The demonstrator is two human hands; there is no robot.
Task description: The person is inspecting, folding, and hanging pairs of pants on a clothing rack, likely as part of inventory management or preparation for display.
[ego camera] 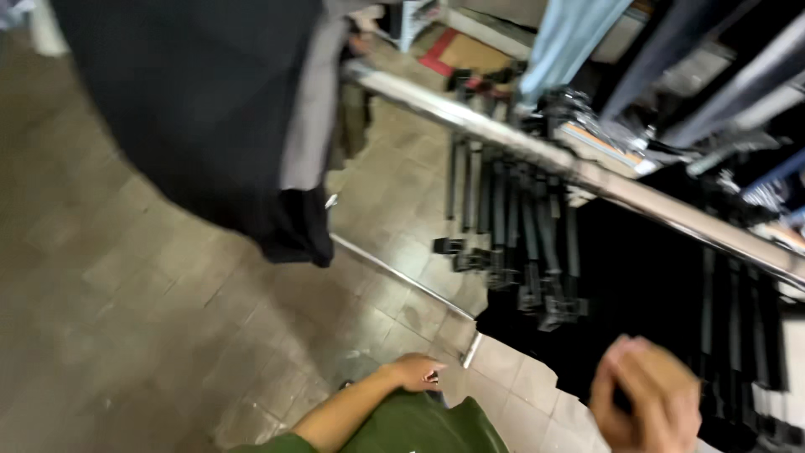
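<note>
1. Above your right hand [646, 390], which is blurred and loosely curled on nothing visible, black clip hangers [520, 226] hang from a chrome rail [587, 172].
2. Your left hand [417, 372] rests low by your green garment [419, 428]; I cannot tell its grip.
3. Up-left of both hands hangs a black garment [193, 109].

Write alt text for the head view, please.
Looking down in a clothing shop: the left hand hangs low over the tiled floor, the blurred right hand is raised near black clip hangers on a shiny metal rail.
</note>
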